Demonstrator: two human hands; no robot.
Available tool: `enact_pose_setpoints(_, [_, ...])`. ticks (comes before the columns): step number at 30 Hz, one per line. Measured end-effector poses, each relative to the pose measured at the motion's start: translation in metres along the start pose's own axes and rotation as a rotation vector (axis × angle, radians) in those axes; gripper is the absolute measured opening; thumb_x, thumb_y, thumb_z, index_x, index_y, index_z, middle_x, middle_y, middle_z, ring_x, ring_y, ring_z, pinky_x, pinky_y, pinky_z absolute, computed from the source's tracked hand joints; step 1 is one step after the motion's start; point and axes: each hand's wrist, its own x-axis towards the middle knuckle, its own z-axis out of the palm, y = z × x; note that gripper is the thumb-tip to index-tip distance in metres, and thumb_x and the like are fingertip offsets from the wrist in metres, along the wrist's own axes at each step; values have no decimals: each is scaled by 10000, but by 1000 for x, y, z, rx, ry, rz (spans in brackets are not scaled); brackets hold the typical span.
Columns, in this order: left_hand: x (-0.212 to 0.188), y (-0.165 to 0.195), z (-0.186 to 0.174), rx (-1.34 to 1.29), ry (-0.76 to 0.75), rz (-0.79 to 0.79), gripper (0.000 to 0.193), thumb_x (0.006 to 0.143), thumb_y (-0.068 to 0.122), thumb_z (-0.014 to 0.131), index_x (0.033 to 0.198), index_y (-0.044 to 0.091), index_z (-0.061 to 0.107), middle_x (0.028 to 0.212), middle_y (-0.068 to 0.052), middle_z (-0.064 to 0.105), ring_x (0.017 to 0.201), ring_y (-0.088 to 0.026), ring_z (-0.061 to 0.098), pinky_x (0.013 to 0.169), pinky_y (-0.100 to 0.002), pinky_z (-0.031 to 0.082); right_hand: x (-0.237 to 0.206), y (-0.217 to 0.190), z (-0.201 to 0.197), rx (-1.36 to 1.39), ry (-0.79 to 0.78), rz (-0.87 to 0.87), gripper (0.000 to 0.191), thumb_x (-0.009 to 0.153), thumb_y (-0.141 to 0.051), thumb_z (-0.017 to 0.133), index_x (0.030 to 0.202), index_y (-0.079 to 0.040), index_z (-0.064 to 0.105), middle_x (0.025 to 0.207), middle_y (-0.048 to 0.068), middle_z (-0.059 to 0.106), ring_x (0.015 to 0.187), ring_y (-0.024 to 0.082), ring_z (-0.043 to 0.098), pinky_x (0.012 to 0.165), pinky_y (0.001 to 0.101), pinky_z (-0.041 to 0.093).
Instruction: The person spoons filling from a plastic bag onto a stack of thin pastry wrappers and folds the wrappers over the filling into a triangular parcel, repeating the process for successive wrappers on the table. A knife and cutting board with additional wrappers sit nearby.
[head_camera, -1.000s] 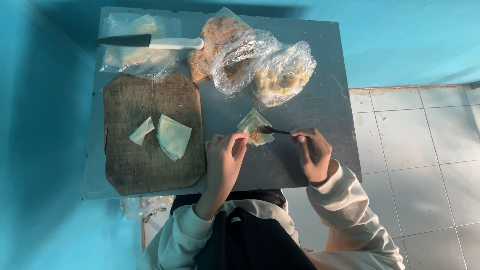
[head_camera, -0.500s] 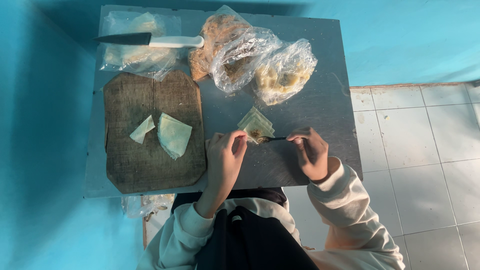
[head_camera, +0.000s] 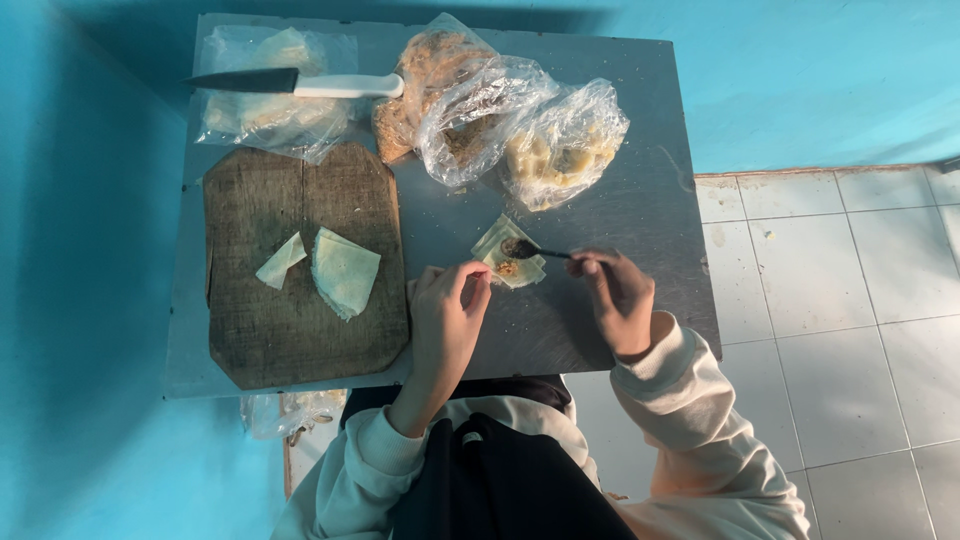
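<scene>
Small metal table, dull grey sheet top, scuffed; set against blue walls, pale floor tiles to its right.

Right hand near the front edge, right of centre; fingers closed around the thin dark handle of a spoon; spoon bowl loaded with brownish crumbly filling, resting over a pastry wrapper; wrapper pale, thin, folded to a rough triangle, lying flat on the metal around mid-table, with a small heap of filling on it.

Left hand just left of the wrapper; fingers curled, tips pinching or pressing its near edge; cannot tell which.

Wooden cutting board fills the front left; worn, dark, corners clipped; on it a stack of wrapper pieces and one loose strip.

Back edge: three crinkled clear plastic bags holding lumpy fillings, brown to yellow; back left corner, a flat bag of wrappers with a white-handled knife lying across it.
</scene>
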Motion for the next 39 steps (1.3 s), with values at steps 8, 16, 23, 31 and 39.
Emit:
enact_pose_setpoints(8, [1, 2, -2, -16, 8, 1, 167, 895, 126, 767, 1050, 128, 703, 864, -7, 742, 800, -218, 620, 826, -371, 415, 3, 3, -2, 82, -59, 175, 234, 1063, -99, 608, 1164, 91, 699, 981, 148, 742, 898, 176, 717, 832, 302, 597])
enact_pose_setpoints(16, [1, 2, -3, -24, -3, 2, 172, 894, 122, 767, 1053, 124, 701, 859, -7, 738, 795, -224, 610, 820, -370, 413, 1, 5, -7, 97, 33, 238, 248, 1066, -127, 613, 1141, 94, 698, 936, 122, 730, 852, 148, 687, 791, 276, 572])
enact_pose_setpoints(23, [1, 2, -3, -9, -1, 5, 171, 893, 130, 769, 1050, 125, 702, 840, -11, 731, 794, -224, 614, 822, -380, 416, -1, 8, -10, 119, 47, 202, 253, 1084, -132, 604, 1141, 98, 694, 935, 122, 720, 857, 149, 668, 793, 280, 554])
enact_pose_setpoints(31, [1, 4, -4, -31, 5, 9, 195, 869, 99, 769, 1048, 126, 697, 858, -19, 731, 800, -255, 611, 805, -386, 420, -1, -1, -4, 99, 10, 121, 250, 1075, -122, 610, 1155, 102, 683, 972, 124, 728, 901, 158, 687, 842, 286, 566])
enact_pose_setpoints(39, [2, 7, -6, -62, -1, 19, 221, 862, 81, 748, 1073, 116, 689, 932, -31, 743, 827, -263, 621, 809, -381, 433, 66, -48, 23, -355, 4, -72, 145, 1058, -81, 657, 1103, 40, 723, 945, 120, 758, 834, 157, 729, 752, 284, 573])
